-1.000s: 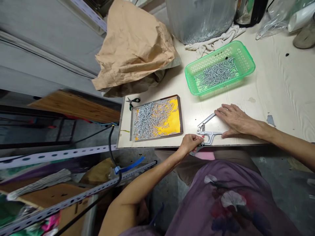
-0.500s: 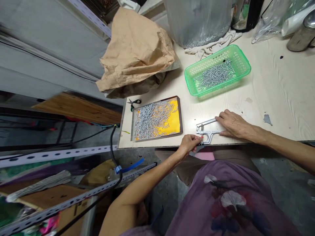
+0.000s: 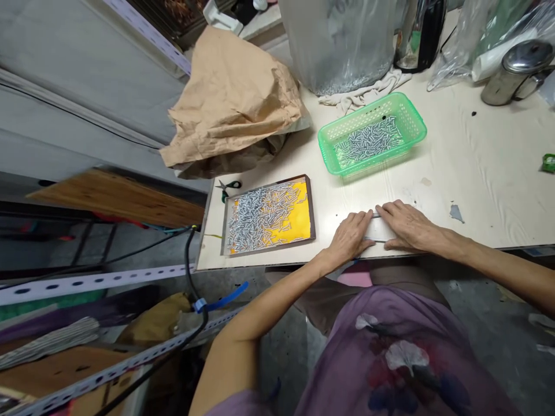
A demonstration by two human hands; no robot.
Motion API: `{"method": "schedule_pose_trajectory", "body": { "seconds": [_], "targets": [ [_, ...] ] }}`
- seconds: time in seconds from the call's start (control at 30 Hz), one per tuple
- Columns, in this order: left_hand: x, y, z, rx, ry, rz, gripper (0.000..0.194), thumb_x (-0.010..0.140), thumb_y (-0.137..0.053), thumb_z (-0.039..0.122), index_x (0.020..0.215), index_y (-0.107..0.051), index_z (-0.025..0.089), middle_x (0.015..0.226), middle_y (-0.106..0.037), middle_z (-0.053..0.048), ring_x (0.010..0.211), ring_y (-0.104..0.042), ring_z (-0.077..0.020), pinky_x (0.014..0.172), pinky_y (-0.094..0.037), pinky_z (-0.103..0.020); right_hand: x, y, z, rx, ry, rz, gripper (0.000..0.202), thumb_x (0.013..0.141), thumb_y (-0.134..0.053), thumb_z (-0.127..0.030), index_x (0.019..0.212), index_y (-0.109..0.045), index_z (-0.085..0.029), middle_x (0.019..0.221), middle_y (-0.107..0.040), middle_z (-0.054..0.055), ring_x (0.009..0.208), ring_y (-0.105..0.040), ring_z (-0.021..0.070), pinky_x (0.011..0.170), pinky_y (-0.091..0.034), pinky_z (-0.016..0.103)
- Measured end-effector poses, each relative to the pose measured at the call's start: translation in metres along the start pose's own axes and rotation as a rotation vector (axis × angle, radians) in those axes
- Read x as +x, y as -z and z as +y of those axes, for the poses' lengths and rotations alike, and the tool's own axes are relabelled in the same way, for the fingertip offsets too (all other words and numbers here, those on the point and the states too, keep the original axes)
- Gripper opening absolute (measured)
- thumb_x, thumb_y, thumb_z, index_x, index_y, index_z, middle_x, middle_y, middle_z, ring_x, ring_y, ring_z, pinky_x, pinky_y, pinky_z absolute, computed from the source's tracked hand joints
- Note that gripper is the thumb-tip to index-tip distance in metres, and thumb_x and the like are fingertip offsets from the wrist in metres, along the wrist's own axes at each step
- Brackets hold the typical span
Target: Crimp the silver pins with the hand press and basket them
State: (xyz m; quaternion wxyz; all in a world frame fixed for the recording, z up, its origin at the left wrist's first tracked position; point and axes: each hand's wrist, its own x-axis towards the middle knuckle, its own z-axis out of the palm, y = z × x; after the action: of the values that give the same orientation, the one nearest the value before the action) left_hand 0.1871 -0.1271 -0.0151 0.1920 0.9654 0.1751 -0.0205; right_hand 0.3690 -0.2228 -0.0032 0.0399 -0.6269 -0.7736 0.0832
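At the table's front edge lie metal hand pliers (image 3: 376, 230), mostly covered by both of my hands. My left hand (image 3: 349, 237) lies over the pliers' head, fingers curled down on it. My right hand (image 3: 405, 225) presses on the handles from the right. To the left sits a shallow brown-rimmed tray (image 3: 313, 208) with a yellow bottom and a heap of small silver screws (image 3: 255, 214). Behind it, a green plastic basket (image 3: 411, 115) holds more screws (image 3: 366, 141).
Small green-handled scissors (image 3: 228, 186) lie by the tray's far left corner. A crumpled brown paper bag (image 3: 229, 98), a clear bag of screws (image 3: 342, 40) on a cloth (image 3: 359, 95), a kettle (image 3: 418, 29) and a steel cup (image 3: 515, 69) line the back. Perforated metal rails (image 3: 87, 283) run left of the table.
My left hand has come up from the table's front edge onto the pliers' head. My right hand has closed the handles flat. The view has shifted slightly.
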Motion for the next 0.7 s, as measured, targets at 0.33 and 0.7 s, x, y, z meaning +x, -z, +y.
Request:
{"method": "schedule_pose_trajectory", "body": {
  "seconds": [0.33, 0.7],
  "targets": [
    [0.016, 0.008, 0.004, 0.060, -0.036, -0.080, 0.045, 0.089, -0.063, 0.034, 0.127, -0.049, 0.015, 0.114, -0.057, -0.013, 0.104, -0.052, -0.0268, 0.089, -0.047, -0.042, -0.005, 0.001, -0.001, 0.037, -0.054, 0.003, 0.041, 0.078, -0.076, -0.030, 0.111, -0.061, -0.011, 0.100, -0.062, 0.013, 0.093, -0.053, 0.0269, 0.077, -0.046, 0.035],
    [0.018, 0.004, -0.001, -0.071, 0.124, 0.003, 0.015, 0.089, -0.066, 0.032, 0.095, -0.067, 0.018, 0.086, -0.057, -0.005, 0.092, -0.050, -0.0216, 0.077, -0.046, -0.032, 0.007, -0.007, 0.006, 0.118, 0.013, 0.038, 0.010, 0.093, -0.057, -0.020, 0.095, -0.066, -0.014, 0.092, -0.062, 0.010, 0.089, -0.053, 0.0223, 0.073, -0.043, 0.030]
  ]
}}
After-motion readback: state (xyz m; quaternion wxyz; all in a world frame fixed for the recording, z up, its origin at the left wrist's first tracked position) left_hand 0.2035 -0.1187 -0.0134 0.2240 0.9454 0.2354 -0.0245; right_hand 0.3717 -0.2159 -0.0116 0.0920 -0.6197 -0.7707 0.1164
